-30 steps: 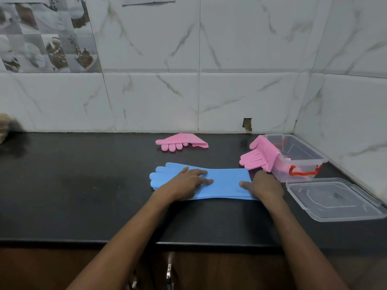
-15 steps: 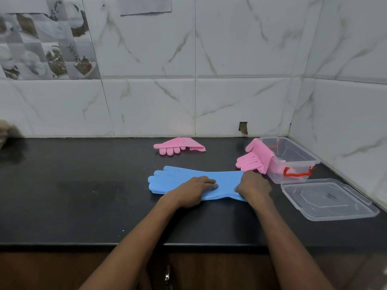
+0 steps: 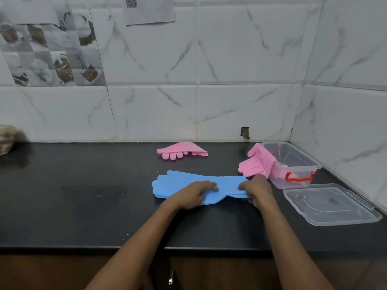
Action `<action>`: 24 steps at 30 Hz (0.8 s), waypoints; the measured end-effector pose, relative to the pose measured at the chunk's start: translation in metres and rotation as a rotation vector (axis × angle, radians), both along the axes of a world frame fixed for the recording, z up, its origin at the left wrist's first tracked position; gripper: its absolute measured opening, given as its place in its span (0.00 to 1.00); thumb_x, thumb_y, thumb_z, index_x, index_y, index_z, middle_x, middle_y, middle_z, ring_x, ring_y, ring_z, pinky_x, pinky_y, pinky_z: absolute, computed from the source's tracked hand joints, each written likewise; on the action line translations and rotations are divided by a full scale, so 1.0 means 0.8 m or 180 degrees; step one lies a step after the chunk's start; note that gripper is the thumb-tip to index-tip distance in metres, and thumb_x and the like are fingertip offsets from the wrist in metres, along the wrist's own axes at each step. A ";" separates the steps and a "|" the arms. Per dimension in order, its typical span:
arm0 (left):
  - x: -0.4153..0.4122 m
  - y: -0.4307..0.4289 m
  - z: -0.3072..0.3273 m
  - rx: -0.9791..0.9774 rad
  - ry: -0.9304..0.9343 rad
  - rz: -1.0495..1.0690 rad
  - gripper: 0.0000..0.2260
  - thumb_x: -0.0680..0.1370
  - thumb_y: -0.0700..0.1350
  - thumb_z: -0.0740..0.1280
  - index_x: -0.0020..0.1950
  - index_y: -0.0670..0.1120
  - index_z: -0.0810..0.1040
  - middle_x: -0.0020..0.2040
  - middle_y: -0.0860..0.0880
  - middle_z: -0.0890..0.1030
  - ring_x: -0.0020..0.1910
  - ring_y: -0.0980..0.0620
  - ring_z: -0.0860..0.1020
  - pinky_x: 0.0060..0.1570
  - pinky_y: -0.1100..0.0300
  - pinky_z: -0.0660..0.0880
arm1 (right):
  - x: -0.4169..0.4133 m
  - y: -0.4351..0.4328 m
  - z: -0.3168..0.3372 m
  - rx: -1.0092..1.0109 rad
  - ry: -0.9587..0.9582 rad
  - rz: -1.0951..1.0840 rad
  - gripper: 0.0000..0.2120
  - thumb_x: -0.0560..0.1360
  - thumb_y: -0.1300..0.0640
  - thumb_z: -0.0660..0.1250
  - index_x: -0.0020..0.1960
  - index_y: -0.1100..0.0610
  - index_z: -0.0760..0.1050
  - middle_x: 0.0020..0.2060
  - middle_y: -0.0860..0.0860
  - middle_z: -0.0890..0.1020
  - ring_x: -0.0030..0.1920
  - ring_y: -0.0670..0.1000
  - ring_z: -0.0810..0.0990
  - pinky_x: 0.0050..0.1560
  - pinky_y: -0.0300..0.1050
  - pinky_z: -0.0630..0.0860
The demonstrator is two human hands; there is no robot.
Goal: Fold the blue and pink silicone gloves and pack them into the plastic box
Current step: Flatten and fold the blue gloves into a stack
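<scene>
Pressing the blue glove (image 3: 180, 182) flat, hands: left (image 3: 193, 194), right (image 3: 256, 188) gripping cuff.

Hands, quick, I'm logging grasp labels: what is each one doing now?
Left hand: open, pressing flat on the middle of the blue silicone glove.
Right hand: closed, pinching the blue glove's cuff end, lifting it slightly.

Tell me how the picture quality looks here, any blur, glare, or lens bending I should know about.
Head view: dim, soft light; the black counter shows only a faint dull sheen, no hard glare. Wide-angle bending curves the wall tile lines and the counter's front edge. The blue glove and both hands, left hand and right hand, are fairly sharp; the brownish object at the far left edge is blurred.
</scene>
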State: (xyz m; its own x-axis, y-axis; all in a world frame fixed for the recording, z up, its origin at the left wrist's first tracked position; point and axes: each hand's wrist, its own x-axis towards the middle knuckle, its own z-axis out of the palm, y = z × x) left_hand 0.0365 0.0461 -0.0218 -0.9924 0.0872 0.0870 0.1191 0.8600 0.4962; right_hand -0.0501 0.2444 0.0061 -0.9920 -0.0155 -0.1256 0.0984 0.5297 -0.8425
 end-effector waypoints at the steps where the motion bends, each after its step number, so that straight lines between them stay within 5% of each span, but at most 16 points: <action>1: 0.001 -0.006 0.007 0.0408 0.0042 0.0131 0.28 0.74 0.29 0.54 0.67 0.51 0.77 0.72 0.56 0.72 0.73 0.57 0.66 0.75 0.60 0.56 | -0.001 -0.001 0.004 -0.0103 0.0061 -0.0074 0.10 0.68 0.63 0.72 0.44 0.61 0.72 0.46 0.59 0.79 0.43 0.58 0.81 0.45 0.58 0.83; 4: 0.005 -0.031 0.027 0.1274 0.0332 0.0597 0.23 0.76 0.29 0.55 0.59 0.45 0.82 0.60 0.51 0.82 0.62 0.58 0.77 0.67 0.61 0.69 | 0.001 -0.014 0.020 -0.0206 0.0614 -0.0031 0.11 0.70 0.67 0.69 0.49 0.61 0.70 0.46 0.59 0.79 0.42 0.59 0.82 0.41 0.57 0.83; 7: 0.006 -0.051 0.037 0.2500 0.0263 0.0770 0.10 0.80 0.40 0.61 0.55 0.41 0.81 0.52 0.39 0.84 0.47 0.49 0.84 0.52 0.54 0.80 | 0.013 -0.046 0.038 0.0407 0.1531 0.0184 0.28 0.71 0.67 0.65 0.69 0.58 0.62 0.49 0.57 0.80 0.49 0.61 0.80 0.40 0.48 0.73; 10: 0.007 -0.066 0.049 0.3566 -0.0154 0.1135 0.30 0.77 0.63 0.64 0.59 0.35 0.75 0.50 0.32 0.83 0.45 0.39 0.85 0.43 0.50 0.82 | 0.049 -0.092 0.050 0.0973 0.2217 0.0656 0.36 0.74 0.65 0.62 0.78 0.54 0.50 0.49 0.56 0.81 0.48 0.61 0.81 0.40 0.47 0.68; 12: 0.007 -0.077 0.055 0.3872 -0.0439 0.1277 0.38 0.75 0.70 0.60 0.59 0.33 0.75 0.48 0.34 0.84 0.44 0.39 0.85 0.40 0.51 0.82 | 0.075 -0.123 0.044 0.1418 0.2527 0.1025 0.37 0.76 0.63 0.61 0.79 0.52 0.45 0.51 0.56 0.82 0.48 0.60 0.81 0.41 0.48 0.68; 14: 0.009 -0.083 0.055 0.3863 -0.0477 0.1421 0.29 0.76 0.64 0.64 0.52 0.37 0.82 0.45 0.39 0.82 0.39 0.44 0.83 0.35 0.56 0.81 | 0.100 -0.149 0.028 0.1549 0.2689 0.1375 0.35 0.78 0.61 0.58 0.79 0.52 0.43 0.53 0.57 0.81 0.48 0.59 0.81 0.43 0.51 0.73; 17: 0.013 -0.083 0.046 0.3386 -0.0490 0.1801 0.15 0.79 0.41 0.66 0.33 0.42 0.81 0.38 0.43 0.77 0.30 0.51 0.76 0.27 0.62 0.76 | 0.124 -0.167 -0.002 0.1639 0.2923 0.1761 0.33 0.78 0.62 0.59 0.78 0.54 0.47 0.55 0.58 0.79 0.50 0.59 0.79 0.41 0.51 0.70; 21: 0.018 -0.078 0.044 0.2705 -0.0376 0.1994 0.09 0.73 0.31 0.67 0.36 0.42 0.74 0.37 0.40 0.74 0.27 0.48 0.72 0.29 0.59 0.72 | 0.115 -0.142 -0.024 0.0883 0.2590 0.1908 0.23 0.78 0.47 0.62 0.71 0.53 0.66 0.57 0.53 0.80 0.57 0.56 0.77 0.51 0.50 0.72; 24: 0.021 -0.077 0.055 0.2064 -0.0337 0.2174 0.13 0.67 0.31 0.75 0.41 0.42 0.72 0.35 0.40 0.75 0.23 0.47 0.75 0.27 0.58 0.77 | 0.077 -0.112 -0.025 0.0191 0.2294 0.1299 0.19 0.80 0.50 0.59 0.67 0.57 0.73 0.63 0.54 0.79 0.64 0.55 0.76 0.64 0.48 0.70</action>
State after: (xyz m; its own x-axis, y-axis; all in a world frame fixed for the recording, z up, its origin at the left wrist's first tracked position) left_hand 0.0533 -0.0153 0.0224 -0.8164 -0.5491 -0.1787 -0.3811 0.2798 0.8812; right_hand 0.0116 0.1547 -0.0140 -0.7474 -0.4052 0.5265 -0.6644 0.4529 -0.5946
